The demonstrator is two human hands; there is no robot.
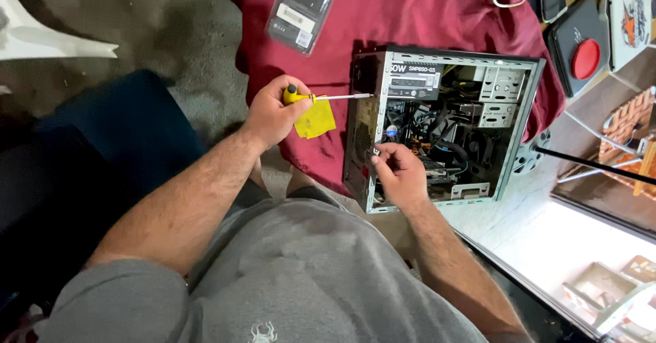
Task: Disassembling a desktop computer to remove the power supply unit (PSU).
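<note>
Head view: left grip wraps yellow-handled screwdriver — right grip seemingly pinching inside open computer case.

At the frame's centre the screwdriver shows a yellow handle with a black tip and a silvery shaft — beside it lies a yellow cloth. The computer case is grey metal (black cables inside), resting on a dark red cloth. Upper right — a black case with a red disc.

I see grey floor carrying a dark red cloth; open computer case, yellow paper and clear package lie on it.
</note>
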